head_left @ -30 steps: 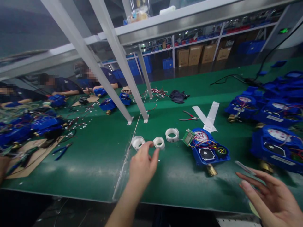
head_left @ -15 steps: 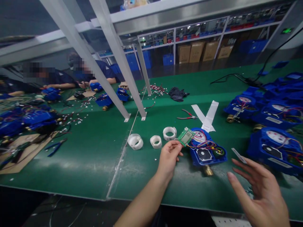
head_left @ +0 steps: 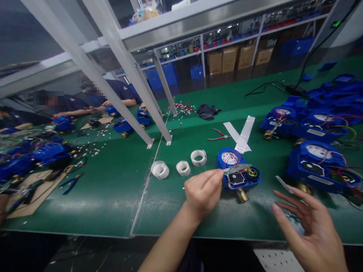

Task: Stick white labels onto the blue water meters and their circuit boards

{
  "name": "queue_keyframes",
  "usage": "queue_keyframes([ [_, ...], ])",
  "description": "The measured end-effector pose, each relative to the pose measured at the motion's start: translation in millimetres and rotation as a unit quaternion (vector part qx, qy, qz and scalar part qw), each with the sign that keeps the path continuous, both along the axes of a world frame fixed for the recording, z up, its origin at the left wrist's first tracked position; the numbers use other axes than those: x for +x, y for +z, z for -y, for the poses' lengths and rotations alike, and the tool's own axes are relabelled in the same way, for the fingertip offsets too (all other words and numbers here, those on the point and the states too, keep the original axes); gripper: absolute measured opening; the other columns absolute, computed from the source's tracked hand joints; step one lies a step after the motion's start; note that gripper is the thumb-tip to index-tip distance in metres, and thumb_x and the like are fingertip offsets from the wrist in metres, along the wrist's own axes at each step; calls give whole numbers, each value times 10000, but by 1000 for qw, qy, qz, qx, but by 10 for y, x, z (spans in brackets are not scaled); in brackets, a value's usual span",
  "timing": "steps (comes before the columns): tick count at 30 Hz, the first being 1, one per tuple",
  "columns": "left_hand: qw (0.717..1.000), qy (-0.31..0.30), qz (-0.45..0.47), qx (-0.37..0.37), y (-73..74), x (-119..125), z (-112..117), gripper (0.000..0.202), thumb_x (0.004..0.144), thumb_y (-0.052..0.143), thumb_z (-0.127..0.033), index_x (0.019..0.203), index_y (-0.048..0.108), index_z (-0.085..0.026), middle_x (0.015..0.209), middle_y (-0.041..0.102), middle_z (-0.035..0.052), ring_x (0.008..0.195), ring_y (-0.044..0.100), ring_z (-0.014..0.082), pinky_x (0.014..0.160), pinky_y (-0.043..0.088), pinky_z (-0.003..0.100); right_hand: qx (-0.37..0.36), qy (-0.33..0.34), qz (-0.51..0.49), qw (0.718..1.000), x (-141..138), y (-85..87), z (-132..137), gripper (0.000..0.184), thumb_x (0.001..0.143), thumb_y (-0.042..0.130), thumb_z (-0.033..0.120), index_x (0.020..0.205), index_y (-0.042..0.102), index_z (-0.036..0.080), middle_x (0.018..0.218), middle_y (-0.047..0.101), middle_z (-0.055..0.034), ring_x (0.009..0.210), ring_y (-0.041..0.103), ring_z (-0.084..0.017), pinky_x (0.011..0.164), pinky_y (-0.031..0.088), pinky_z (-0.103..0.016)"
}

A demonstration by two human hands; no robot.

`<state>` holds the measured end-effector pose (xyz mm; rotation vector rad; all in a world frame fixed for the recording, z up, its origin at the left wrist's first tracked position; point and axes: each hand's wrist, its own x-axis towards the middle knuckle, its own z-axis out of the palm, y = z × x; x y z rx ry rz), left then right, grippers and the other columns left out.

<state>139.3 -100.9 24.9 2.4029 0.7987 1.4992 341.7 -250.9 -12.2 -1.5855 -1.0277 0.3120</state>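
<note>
An open blue meter housing (head_left: 236,170) with coloured wires and a brass fitting lies on the green bench (head_left: 113,189). My left hand (head_left: 202,190) pinches a small green circuit board (head_left: 236,169) by its edge and holds it flat over the housing. My right hand (head_left: 312,224) hovers at the lower right, fingers spread, with a thin white strip (head_left: 283,184) at its fingertips. Three white label rolls (head_left: 183,167) sit to the left of the housing.
More blue meter housings (head_left: 320,166) crowd the right side. Pliers (head_left: 217,135), white paper strips (head_left: 241,136) and a dark cloth (head_left: 207,110) lie behind. White frame posts (head_left: 127,75) slant across the left. Other people (head_left: 107,96) work at the far left among blue parts and cutters (head_left: 70,183).
My left hand moved right from the label rolls, took hold of the circuit board beside the housing and turned it flat over the housing. My right hand stayed open.
</note>
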Motion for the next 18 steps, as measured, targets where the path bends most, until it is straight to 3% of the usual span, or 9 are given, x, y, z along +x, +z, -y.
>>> queue_keyframes([
  [2, 978, -35, -106, 177, 80, -63, 50, 282, 888, 670, -100, 1129, 735, -231, 1109, 790, 85, 831, 781, 179, 620, 573, 223, 1, 1, -8, 1000, 9, -2, 31, 643, 834, 784, 390, 1398, 515, 242, 1240, 675, -136, 1081, 714, -318, 913, 628, -473],
  [4, 959, -55, -166, 225, 142, -87, 91, 261, 896, 670, -115, 1105, 750, -250, 1129, 784, 84, 766, 781, 170, 553, 556, 205, 4, -3, -14, 1000, 14, 1, 68, 634, 843, 781, 386, 1399, 513, 239, 1242, 669, -139, 1093, 710, -316, 901, 631, -468],
  [10, 961, -88, -230, 128, 131, -54, 169, 248, 924, 638, -150, 1064, 776, -301, 1135, 780, 69, 779, 787, 178, 550, 579, 203, -12, 2, -13, 1000, 36, -3, 196, 629, 871, 765, 365, 1423, 489, 241, 1253, 656, -138, 1092, 713, -303, 913, 625, -495],
  [18, 953, -50, -234, 184, 75, -65, 181, 214, 935, 627, -169, 1019, 781, -292, 1080, 792, 53, 748, 783, 167, 513, 524, 210, -11, -4, -19, 1000, 70, -39, 255, 637, 854, 776, 356, 1417, 498, 251, 1263, 655, -132, 1086, 714, -305, 901, 624, -478],
])
